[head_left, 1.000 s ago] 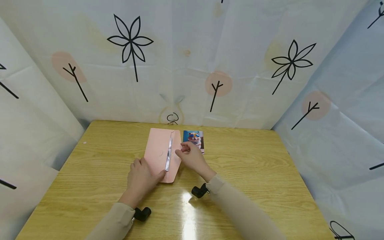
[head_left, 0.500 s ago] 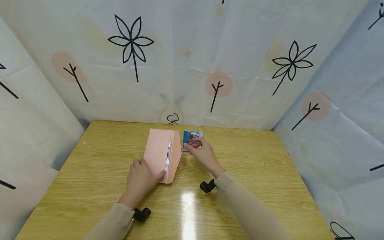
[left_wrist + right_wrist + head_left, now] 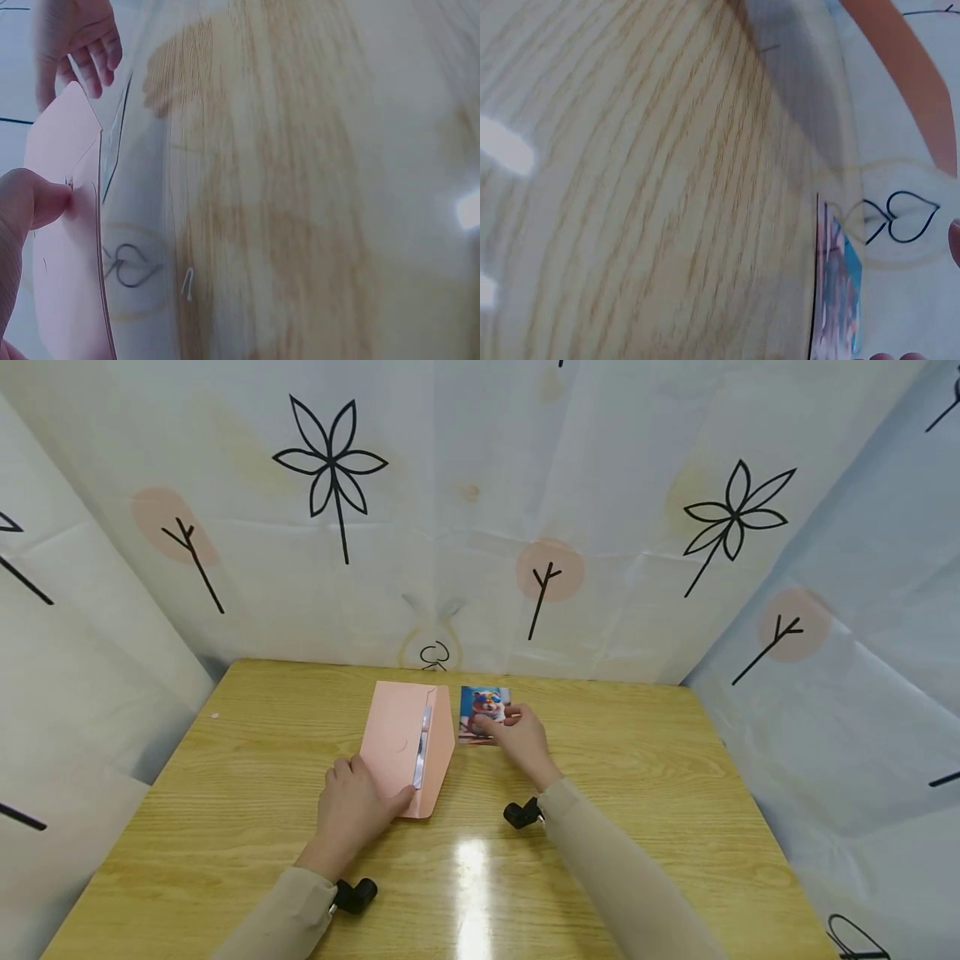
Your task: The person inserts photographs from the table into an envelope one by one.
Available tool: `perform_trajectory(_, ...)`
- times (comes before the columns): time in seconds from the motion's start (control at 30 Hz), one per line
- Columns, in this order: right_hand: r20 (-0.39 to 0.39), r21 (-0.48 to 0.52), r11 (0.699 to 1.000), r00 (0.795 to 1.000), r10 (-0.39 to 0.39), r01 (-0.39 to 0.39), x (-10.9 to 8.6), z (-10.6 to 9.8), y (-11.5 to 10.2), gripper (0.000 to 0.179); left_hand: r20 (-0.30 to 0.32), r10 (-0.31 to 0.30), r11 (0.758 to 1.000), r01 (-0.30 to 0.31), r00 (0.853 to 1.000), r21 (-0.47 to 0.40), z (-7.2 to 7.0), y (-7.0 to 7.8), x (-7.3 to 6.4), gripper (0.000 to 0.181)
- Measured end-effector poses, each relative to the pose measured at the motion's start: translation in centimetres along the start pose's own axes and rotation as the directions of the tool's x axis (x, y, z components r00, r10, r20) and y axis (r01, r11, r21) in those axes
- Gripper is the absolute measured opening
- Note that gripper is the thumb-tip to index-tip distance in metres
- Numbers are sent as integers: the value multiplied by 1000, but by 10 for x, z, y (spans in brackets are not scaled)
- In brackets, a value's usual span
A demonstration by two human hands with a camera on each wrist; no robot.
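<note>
A pink envelope lies on the table with its flap opened to the right. Something silvery white shows in the slit of its pocket. My left hand holds the envelope's near end, with the thumb on the front by the slit and the other fingers at the left edge. Just right of the flap is a picture card of a furry animal in colourful sunglasses. Over its right side hovers my right hand, thumb and fingers apart. In the right wrist view the card appears edge-on near the fingertips.
The wood-grain table stands against a printed fabric backdrop, with more fabric at both sides. A tiny pale speck lies near the left edge. Each wrist wears a small black camera, such as the right one.
My right hand has left the envelope flap and moved right, over the picture card. The left hand stays in place on the envelope.
</note>
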State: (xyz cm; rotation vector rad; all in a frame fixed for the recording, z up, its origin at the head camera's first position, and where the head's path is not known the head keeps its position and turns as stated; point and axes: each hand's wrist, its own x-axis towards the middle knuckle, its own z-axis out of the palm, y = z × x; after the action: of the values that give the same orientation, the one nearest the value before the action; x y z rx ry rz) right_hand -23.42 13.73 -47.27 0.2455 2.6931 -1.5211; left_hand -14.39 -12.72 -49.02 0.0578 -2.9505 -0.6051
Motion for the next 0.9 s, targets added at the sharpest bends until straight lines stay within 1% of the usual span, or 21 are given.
perform_trajectory(0.13,-5,26,999,999,33,-33,6,-1,6,86,-8,1,1000,-1,1000,-4,-1,0,-1,98)
perform_trajectory(0.23,-11,28,998,998,60,-60,10,-2,10,85,-7,1,1000,-1,1000,0,-2,-1,-1,99)
perform_trajectory(0.43,-18,-1,996,996,88,-88,18,-1,17,78,7,-6,1000,6,1000,0,-2,-2,0,99)
perform_trajectory(0.5,-32,-34,995,995,96,-97,20,0,19,72,7,-5,1000,5,1000,-2,-2,-1,0,99)
perform_trajectory(0.6,-55,-103,988,992,112,-118,25,4,21,54,7,-5,1000,5,1000,-5,-1,0,0,98)
perform_trajectory(0.67,-74,-150,980,990,122,-132,29,7,20,54,10,-6,1000,6,1000,-6,0,1,1,99)
perform_trajectory(0.73,-90,-195,970,988,126,-142,30,10,19,59,18,-8,1000,8,1000,-8,1,2,1,99)
perform_trajectory(0.9,-128,-295,945,986,110,-143,27,13,13,52,33,-16,1000,17,999,-18,1,4,0,100)
